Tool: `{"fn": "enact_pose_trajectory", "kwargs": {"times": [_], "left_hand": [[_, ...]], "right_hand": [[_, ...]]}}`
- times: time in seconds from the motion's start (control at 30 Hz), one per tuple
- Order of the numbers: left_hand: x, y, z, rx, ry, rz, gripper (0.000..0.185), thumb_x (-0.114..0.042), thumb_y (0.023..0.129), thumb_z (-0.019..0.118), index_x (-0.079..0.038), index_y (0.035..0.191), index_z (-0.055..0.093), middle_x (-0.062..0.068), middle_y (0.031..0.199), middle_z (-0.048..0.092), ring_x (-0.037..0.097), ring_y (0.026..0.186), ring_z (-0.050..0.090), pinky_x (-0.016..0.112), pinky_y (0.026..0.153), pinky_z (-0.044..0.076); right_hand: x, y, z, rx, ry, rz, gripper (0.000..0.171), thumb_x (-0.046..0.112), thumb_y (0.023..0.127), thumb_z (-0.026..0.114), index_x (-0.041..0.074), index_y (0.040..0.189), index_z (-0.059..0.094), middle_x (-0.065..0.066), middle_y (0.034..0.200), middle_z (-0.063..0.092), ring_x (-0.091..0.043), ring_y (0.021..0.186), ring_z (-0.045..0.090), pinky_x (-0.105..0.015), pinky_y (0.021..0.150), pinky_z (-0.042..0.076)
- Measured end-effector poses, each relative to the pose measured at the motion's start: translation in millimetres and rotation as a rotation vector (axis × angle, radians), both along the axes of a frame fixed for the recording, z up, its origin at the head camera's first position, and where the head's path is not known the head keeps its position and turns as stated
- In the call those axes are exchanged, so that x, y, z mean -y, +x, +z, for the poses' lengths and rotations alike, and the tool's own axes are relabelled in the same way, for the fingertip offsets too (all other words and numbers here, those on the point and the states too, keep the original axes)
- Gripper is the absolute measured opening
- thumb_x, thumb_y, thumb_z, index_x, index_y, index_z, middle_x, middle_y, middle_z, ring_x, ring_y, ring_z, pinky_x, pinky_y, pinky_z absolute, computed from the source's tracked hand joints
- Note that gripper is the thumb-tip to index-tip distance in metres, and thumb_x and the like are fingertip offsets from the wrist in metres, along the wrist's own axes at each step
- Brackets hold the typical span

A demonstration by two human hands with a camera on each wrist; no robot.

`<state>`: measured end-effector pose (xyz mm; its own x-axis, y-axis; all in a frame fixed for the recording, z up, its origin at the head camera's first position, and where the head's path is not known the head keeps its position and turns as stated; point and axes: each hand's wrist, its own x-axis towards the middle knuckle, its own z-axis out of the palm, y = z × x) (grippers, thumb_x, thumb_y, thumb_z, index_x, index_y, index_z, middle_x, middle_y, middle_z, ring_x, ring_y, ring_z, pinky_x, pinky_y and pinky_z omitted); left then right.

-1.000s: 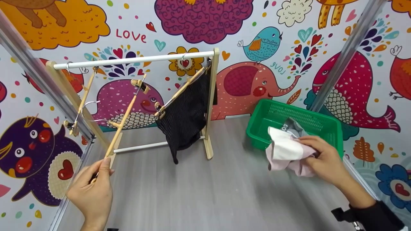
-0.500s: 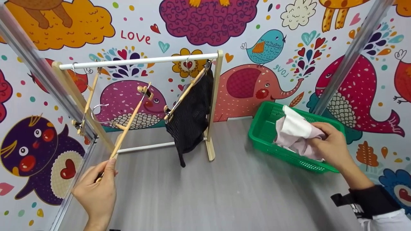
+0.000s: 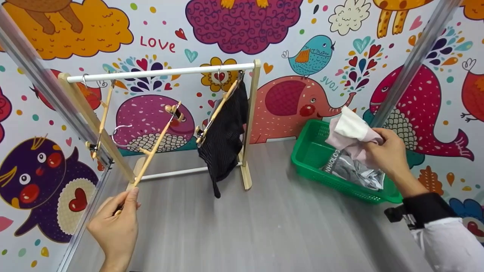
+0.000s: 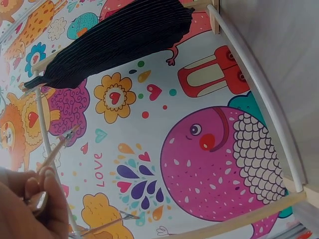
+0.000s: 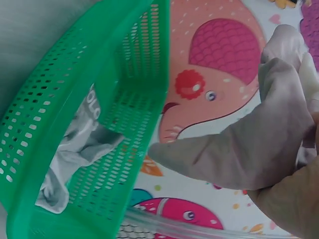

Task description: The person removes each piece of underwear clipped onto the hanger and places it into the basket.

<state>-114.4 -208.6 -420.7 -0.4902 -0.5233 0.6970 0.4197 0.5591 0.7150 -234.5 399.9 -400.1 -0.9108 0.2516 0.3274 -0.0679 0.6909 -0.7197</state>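
My left hand [image 3: 115, 223] pinches one end of a wooden clip hanger [image 3: 153, 149], whose metal hook points left and whose far clip has nothing in it. In the left wrist view, the fingers [image 4: 47, 199] curl round the near clip. My right hand [image 3: 389, 153] grips a bunched pink and white cloth garment [image 3: 351, 132] over the green basket [image 3: 302, 151]. The right wrist view shows the garment [image 5: 249, 134] drooping from the fingers beside the basket. A grey garment [image 3: 353, 170] with lettering on its band lies inside the basket.
A small wooden rack with a white rail [image 3: 162, 71] stands at the back left. Black striped trousers or similar cloth [image 3: 225, 139] hang from a clip hanger at its right end. Another hanger [image 3: 104, 117] hangs at its left. Printed wall panels enclose the back and sides.
My right hand has lifted the pink and white garment up over the basket, uncovering the grey one inside. The left hand and its hanger have shifted slightly right and down.
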Motion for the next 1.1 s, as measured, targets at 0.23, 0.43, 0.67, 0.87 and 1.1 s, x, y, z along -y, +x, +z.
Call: {"fn": "enact_pose_trajectory", "kwargs": {"times": [0.23, 0.43, 0.67, 0.87, 1.1], "left_hand": [[-9, -0.2, 3.4, 0.061, 0.014, 0.019, 0.012, 0.018, 0.080, 0.081, 0.013, 0.091, 0.078, 0.009, 0.071, 0.070, -0.006, 0.057, 0.061, 0.008, 0.057, 0.049], [-9, -1.5, 3.5, 0.042, -0.034, 0.016, 0.012, 0.017, 0.079, 0.083, 0.012, 0.089, 0.079, 0.011, 0.070, 0.069, -0.008, 0.058, 0.058, 0.007, 0.055, 0.046], [-4, -9.9, 7.0, -0.054, -0.159, -0.029, 0.012, 0.017, 0.078, 0.083, 0.011, 0.088, 0.079, 0.017, 0.068, 0.069, -0.013, 0.065, 0.056, 0.003, 0.058, 0.042], [-7, -17.7, 22.0, -0.070, -0.229, -0.006, 0.012, 0.015, 0.078, 0.085, 0.011, 0.088, 0.079, 0.018, 0.067, 0.068, -0.015, 0.067, 0.052, 0.002, 0.062, 0.039], [-7, -27.0, 36.4, -0.073, -0.264, 0.025, 0.010, 0.013, 0.081, 0.083, 0.010, 0.089, 0.079, 0.020, 0.069, 0.069, -0.011, 0.067, 0.048, 0.004, 0.062, 0.035]], "right_hand": [[-4, -11.7, -22.1, 0.146, -0.101, 0.026, 0.064, 0.037, 0.105, 0.061, -0.004, 0.152, 0.047, -0.028, 0.154, 0.046, -0.044, 0.140, 0.045, -0.042, 0.100, 0.048], [-2, -6.7, -37.3, 0.168, -0.045, 0.117, 0.071, 0.048, 0.107, 0.057, -0.006, 0.152, 0.044, -0.032, 0.156, 0.039, -0.051, 0.143, 0.039, -0.069, 0.107, 0.040], [12, 3.0, -39.2, 0.130, 0.013, 0.179, 0.059, 0.039, 0.108, 0.059, -0.007, 0.145, 0.052, -0.030, 0.148, 0.047, -0.049, 0.137, 0.046, -0.065, 0.105, 0.044], [24, 11.0, -46.2, 0.081, 0.043, 0.240, 0.052, 0.030, 0.107, 0.064, -0.008, 0.141, 0.056, -0.029, 0.147, 0.049, -0.044, 0.132, 0.052, -0.020, 0.096, 0.051], [30, 16.3, -47.5, 0.026, 0.091, 0.266, 0.044, 0.023, 0.106, 0.066, -0.007, 0.136, 0.061, -0.027, 0.147, 0.051, -0.042, 0.128, 0.055, -0.002, 0.086, 0.036]]}}
